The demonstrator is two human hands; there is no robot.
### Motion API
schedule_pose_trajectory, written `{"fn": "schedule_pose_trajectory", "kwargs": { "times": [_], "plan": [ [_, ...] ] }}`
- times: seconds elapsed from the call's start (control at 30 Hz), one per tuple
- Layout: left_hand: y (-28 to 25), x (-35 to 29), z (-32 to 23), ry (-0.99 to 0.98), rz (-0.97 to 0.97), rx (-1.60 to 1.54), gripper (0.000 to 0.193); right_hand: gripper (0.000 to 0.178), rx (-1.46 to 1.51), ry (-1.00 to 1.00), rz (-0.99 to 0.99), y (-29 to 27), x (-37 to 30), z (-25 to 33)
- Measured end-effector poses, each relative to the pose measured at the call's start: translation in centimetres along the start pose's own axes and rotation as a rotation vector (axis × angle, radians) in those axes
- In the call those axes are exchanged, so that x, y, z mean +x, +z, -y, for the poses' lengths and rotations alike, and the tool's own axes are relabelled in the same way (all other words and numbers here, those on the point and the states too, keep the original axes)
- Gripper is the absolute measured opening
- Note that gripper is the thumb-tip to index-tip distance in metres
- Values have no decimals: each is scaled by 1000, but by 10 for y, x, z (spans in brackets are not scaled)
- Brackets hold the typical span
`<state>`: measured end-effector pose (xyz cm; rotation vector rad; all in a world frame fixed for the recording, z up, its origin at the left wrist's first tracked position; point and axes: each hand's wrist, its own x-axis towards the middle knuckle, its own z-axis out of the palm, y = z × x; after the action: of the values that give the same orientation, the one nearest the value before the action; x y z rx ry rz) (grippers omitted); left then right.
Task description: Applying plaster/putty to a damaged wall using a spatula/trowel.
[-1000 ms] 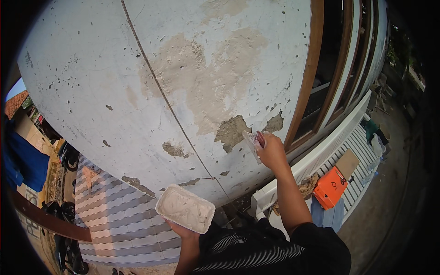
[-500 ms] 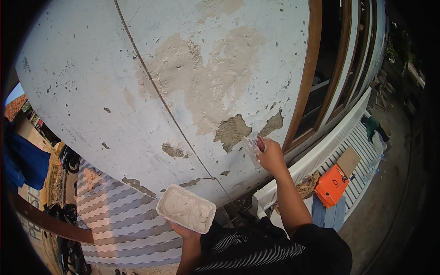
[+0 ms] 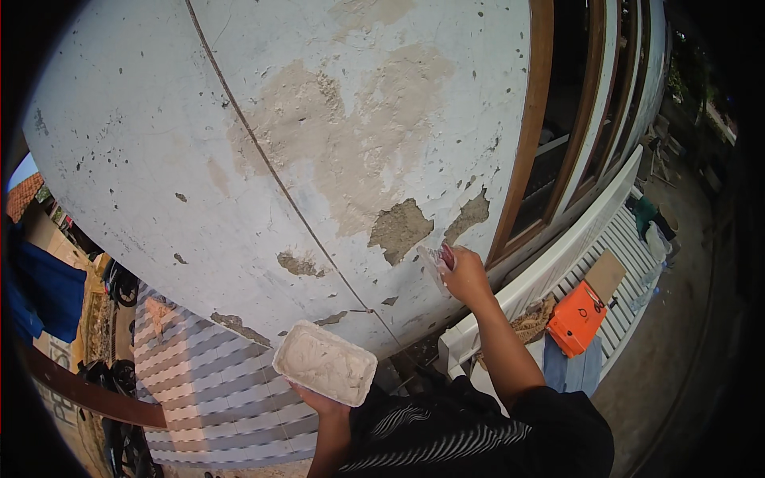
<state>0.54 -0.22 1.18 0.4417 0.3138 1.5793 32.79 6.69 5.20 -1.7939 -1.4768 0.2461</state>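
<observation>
My left hand [image 3: 320,400] supports a white rectangular tub [image 3: 367,384] from below, at the lower middle. Pale beige putty [image 3: 325,360] with a smeared surface lies in the tub. My right hand [image 3: 470,280] is closed around the reddish handle of a putty knife [image 3: 434,263], whose pale blade is near or against the wall; contact is hard to tell. Just left of the blade is a rough grey bare patch [image 3: 401,229] in the white wall [image 3: 191,119]. Another bare patch [image 3: 468,217] lies above my right hand. Higher up spreads a beige filled area [image 3: 351,143].
A cord [image 3: 263,147] runs diagonally across the wall. Brown-framed windows [image 3: 522,143] stand at the right. Below them, a white slatted bench [image 3: 617,299] carries an orange bag [image 3: 575,319], cardboard and cloth. Striped tiles [image 3: 215,390] cover the floor at lower left; motorcycles [image 3: 121,287] stand beyond.
My right hand with the putty knife has moved slightly down along the wall. The tub in my left hand stays almost in place, and the whole view has shifted a little.
</observation>
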Motion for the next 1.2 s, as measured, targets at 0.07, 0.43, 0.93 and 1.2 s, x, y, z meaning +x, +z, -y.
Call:
{"fn": "schedule_pose_trajectory", "kwargs": {
  "times": [0.07,0.43,0.93,1.2],
  "plan": [
    [-3,1,0,-9,-28,43,76,17,55,40,-5,1,-3,0],
    [3,5,5,-34,10,35,75,14,199,88,-157,28,-16,-14],
    [3,5,11,-27,39,45,74,14,291,100,-221,30,-23,-27],
    [-3,4,15,-30,17,27,73,13,333,86,-182,34,-21,-33]
  ]
}}
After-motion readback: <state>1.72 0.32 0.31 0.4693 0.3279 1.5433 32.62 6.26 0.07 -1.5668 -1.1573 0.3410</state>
